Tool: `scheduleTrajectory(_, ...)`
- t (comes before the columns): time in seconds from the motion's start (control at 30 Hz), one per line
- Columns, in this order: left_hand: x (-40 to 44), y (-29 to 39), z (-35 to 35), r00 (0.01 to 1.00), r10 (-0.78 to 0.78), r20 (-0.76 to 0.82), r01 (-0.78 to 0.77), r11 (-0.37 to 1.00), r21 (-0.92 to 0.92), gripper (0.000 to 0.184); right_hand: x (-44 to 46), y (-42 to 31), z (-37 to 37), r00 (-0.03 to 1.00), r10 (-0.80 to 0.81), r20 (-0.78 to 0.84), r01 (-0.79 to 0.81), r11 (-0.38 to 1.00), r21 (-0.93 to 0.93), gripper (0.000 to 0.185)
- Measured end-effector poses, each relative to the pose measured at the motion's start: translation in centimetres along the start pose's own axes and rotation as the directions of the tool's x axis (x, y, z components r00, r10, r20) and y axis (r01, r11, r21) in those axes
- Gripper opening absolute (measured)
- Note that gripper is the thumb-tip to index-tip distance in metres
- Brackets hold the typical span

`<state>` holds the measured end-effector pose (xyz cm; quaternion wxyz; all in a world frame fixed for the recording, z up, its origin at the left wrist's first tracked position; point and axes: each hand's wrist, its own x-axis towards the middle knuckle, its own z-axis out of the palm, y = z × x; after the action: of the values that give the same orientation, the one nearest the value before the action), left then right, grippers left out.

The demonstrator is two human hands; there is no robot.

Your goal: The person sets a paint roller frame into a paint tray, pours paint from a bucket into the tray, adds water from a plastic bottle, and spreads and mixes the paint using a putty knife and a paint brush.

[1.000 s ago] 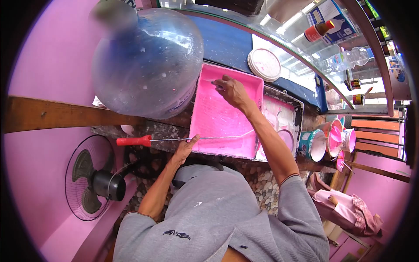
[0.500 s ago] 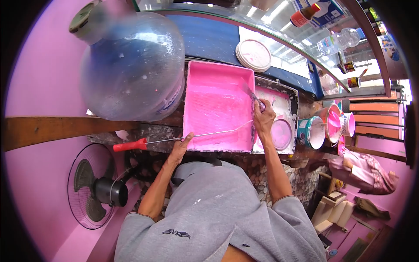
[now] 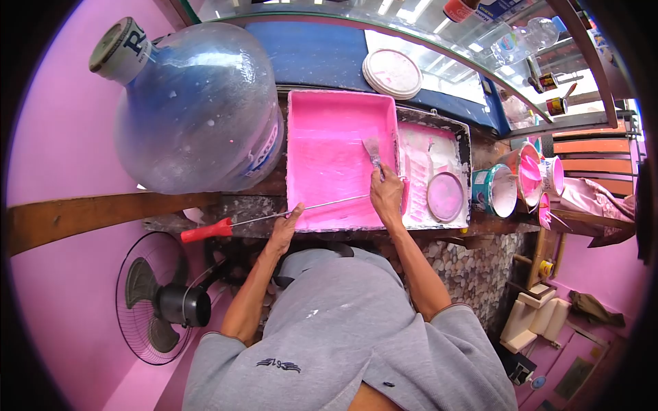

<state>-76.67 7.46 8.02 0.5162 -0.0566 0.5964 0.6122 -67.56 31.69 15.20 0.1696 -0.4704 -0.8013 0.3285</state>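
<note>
My right hand [image 3: 388, 195] is closed around a putty knife [image 3: 372, 151]. Its blade points away from me, over the pink-coated inside of a paint tray [image 3: 293, 151]. At the tray's near left corner, my left hand [image 3: 283, 227] grips the rim, thumb on top; its other fingers are mostly hidden. Crossing the near part of the tray is a paint roller frame [image 3: 322, 204], its metal rod passing by my left thumb. The frame's red handle [image 3: 207, 231] sticks out to the left, and its other end lies beside my right hand.
Left of the tray stands a large water bottle [image 3: 199, 109]; below it is a fan [image 3: 164, 301]. A second tray [image 3: 460, 171] with a round lid [image 3: 445, 196] adjoins on the right. Beyond are paint buckets [image 3: 495, 190]. Stacked lids [image 3: 392, 72] and a glass case [image 3: 439, 41] lie behind.
My right hand has moved left with the putty knife, from the tray's right edge to over its inside. My left hand keeps its hold. The view has shifted slightly.
</note>
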Motion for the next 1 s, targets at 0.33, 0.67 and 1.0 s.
scheduleTrajectory(0.33, 0.3, -0.5, 0.0, 0.996, 0.013, -0.084, -0.006, 0.996, 0.090, 0.066, -2.1, -4.7, 5.8, 0.994, -0.036, 0.104, 0.017, 0.984, 0.177, 0.034)
scheduleTrajectory(0.67, -0.8, 1.2, 0.7, 0.999, 0.034, -0.010, -0.034, 0.999, 0.011, 0.080, -3.6, -5.9, 6.4, 0.962, -0.202, 0.184, 0.167, 0.968, 0.186, 0.029)
scheduleTrajectory(1.0, -0.6, 0.7, 0.6, 1.000, 0.026, 0.001, -0.026, 0.999, 0.020, 0.081, 0.7, -1.9, 1.2, 0.998, -0.056, 0.015, 0.054, 0.995, 0.081, 0.031)
